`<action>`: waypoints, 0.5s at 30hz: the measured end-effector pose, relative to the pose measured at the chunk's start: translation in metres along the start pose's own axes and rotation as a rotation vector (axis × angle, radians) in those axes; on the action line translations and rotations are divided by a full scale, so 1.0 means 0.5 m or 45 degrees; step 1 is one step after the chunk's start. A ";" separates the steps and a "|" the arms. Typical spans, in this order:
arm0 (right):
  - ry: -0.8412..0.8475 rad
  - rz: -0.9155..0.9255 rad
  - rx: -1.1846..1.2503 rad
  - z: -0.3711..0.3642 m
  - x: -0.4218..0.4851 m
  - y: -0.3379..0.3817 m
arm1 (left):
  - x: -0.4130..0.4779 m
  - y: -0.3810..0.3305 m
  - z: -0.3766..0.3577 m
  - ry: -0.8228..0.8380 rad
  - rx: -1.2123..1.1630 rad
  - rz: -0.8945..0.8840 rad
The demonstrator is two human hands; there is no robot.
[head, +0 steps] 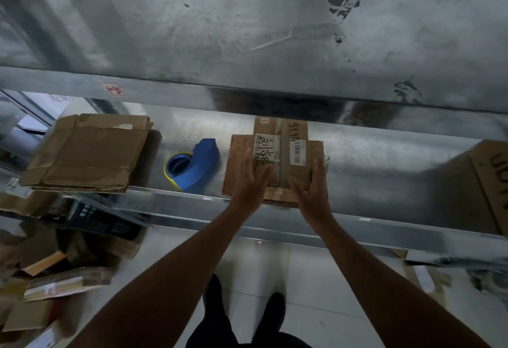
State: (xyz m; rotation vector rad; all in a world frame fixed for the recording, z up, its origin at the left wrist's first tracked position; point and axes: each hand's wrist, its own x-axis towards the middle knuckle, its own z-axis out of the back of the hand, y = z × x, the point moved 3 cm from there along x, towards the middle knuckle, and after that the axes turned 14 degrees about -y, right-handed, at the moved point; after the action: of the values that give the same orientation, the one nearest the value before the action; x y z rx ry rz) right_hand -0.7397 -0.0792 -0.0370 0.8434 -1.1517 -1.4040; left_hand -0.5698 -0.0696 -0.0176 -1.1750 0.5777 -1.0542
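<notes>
Fingers (257, 167) of left hand (250, 185) and right hand (313, 185) lie straight on the carton (242, 155), gripping nothing; its 6 o'clock edge overhangs the shelf (384, 171), so I fear tipping.

A blue tape dispenser (192, 166) stands left of centre frame; bare shelf (384, 160) lies open right of centre; flattened cartons (85, 152) fill the left.

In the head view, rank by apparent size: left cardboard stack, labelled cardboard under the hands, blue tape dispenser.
1. left cardboard stack
2. labelled cardboard, somewhat smaller
3. blue tape dispenser, clearly smallest
</notes>
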 end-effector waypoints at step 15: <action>-0.138 0.233 -0.272 0.004 0.017 -0.067 | -0.006 0.037 -0.014 -0.147 -0.035 -0.076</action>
State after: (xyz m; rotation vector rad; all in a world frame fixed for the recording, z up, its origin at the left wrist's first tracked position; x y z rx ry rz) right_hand -0.7529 -0.0890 -0.0678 0.5043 -1.1071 -1.4041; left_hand -0.5704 -0.0697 -0.0378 -1.2755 0.4703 -1.0243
